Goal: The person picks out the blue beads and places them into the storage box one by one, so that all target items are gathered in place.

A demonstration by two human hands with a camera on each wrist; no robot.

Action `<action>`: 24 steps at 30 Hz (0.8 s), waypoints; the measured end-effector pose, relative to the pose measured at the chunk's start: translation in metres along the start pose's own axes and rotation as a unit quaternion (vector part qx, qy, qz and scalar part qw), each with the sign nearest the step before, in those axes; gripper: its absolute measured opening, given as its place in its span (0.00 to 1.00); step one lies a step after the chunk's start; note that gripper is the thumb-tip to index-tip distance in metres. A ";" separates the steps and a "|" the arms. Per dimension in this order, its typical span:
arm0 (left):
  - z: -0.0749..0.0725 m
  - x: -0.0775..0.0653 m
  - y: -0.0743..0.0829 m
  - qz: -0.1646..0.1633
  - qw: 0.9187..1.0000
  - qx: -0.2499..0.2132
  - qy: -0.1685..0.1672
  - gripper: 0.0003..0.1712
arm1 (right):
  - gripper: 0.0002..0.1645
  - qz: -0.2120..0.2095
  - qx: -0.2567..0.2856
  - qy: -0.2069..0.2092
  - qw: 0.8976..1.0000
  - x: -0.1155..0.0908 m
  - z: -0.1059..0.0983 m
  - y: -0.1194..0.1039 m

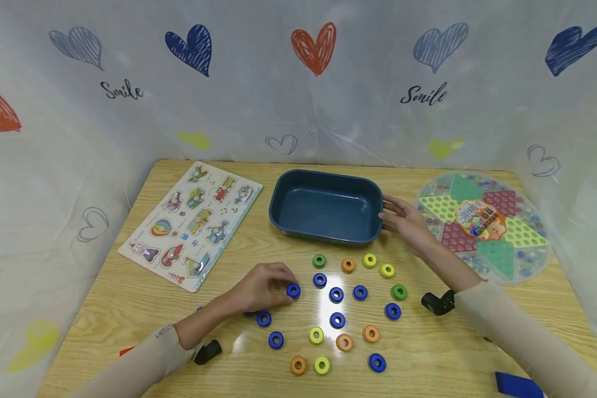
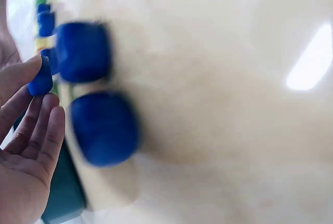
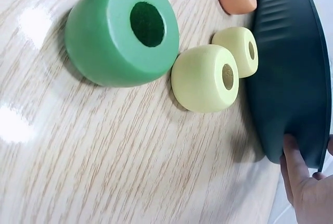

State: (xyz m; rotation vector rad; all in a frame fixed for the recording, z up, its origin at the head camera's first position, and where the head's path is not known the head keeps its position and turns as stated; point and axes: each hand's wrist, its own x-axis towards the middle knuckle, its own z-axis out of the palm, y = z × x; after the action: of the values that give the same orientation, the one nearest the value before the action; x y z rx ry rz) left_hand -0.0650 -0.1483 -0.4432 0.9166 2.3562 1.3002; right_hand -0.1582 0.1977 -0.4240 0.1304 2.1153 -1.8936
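Note:
My left hand (image 1: 263, 287) pinches a blue ring bead (image 1: 293, 291) between thumb and fingertips, just above the table. The left wrist view shows the same bead (image 2: 40, 76) held on its edge, with two blurred blue beads close by. At the far side stands a dark teal plastic bin (image 1: 328, 213) with nothing in it. My right hand (image 1: 405, 221) holds the bin's right end, fingers against its outer wall and one digit at the rim. Blue, yellow, orange and green ring beads lie in front of the bin, among them a green bead (image 3: 122, 32) and a yellow bead (image 3: 204, 78).
A picture puzzle board (image 1: 191, 224) lies at the left of the table. On the right is a round star-patterned game board (image 1: 485, 226), partly behind the right forearm. A blue block (image 1: 519, 385) sits at the front right, and part of a red piece (image 1: 126, 351) shows beside the left sleeve.

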 end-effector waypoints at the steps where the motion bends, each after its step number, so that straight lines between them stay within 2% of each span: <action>1: -0.004 0.003 0.001 0.001 1.000 -0.005 0.005 0.16 | 0.34 0.002 -0.001 0.002 1.000 0.000 0.000 0.000; 4: -0.018 0.017 0.005 -0.003 1.000 -0.018 0.024 0.16 | 0.34 0.002 0.004 0.006 1.000 0.002 0.001 0.001; 8: -0.039 0.043 0.011 -0.012 0.999 -0.030 0.044 0.16 | 0.33 -0.003 0.004 0.009 1.000 0.001 0.000 0.002; 12: -0.059 0.071 0.020 -0.003 0.996 -0.060 0.060 0.15 | 0.33 0.000 0.001 0.011 1.000 -0.001 -0.001 0.004; 17: -0.080 0.101 0.033 0.009 0.994 -0.057 0.093 0.16 | 0.33 -0.001 0.005 0.010 1.000 -0.001 -0.003 0.004; 21: -0.085 0.122 0.014 -0.017 0.992 -0.022 0.120 0.16 | 0.33 -0.004 0.003 0.009 1.000 0.000 -0.002 0.001; 24: -0.085 0.132 0.001 -0.042 0.990 -0.004 0.137 0.18 | 0.33 -0.007 0.005 0.005 1.000 0.000 -0.001 0.001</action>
State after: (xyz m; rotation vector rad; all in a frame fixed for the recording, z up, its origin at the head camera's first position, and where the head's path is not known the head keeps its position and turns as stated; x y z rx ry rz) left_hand -0.2090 -0.1165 -0.3903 0.6625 2.5606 1.4822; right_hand -0.1577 0.1986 -0.4246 0.1271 2.1184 -1.9155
